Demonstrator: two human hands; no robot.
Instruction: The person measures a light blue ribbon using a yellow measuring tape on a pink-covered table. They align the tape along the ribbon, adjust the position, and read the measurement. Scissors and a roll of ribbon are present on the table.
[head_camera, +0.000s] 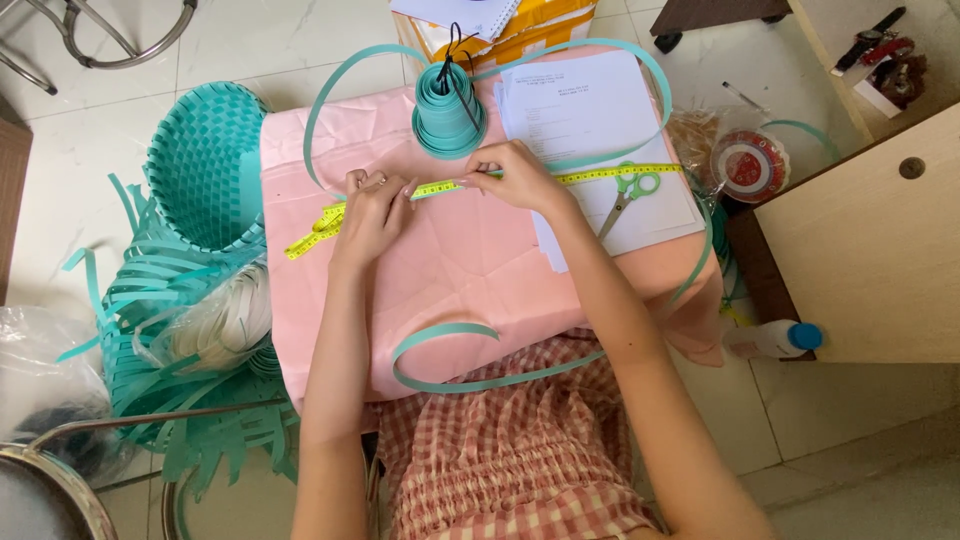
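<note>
My left hand (372, 206) and my right hand (515, 174) rest side by side on a pink-covered table (450, 270). Both press on a yellow measuring tape (315, 232) that lies stretched across the table, together with a teal plastic strap (470, 382) running along it. The left fingers pinch the tape near its middle; the right fingers hold tape and strap just to the right. A teal strap roll (450, 110) stands just behind the hands.
Green-handled scissors (628, 195) lie on white papers (585, 120) to the right. A woven teal basket (205, 165) and loose teal strips (170, 330) sit on the left. A wooden cabinet (870, 250), a tape roll (748, 165) and a white bottle (775, 338) are on the right.
</note>
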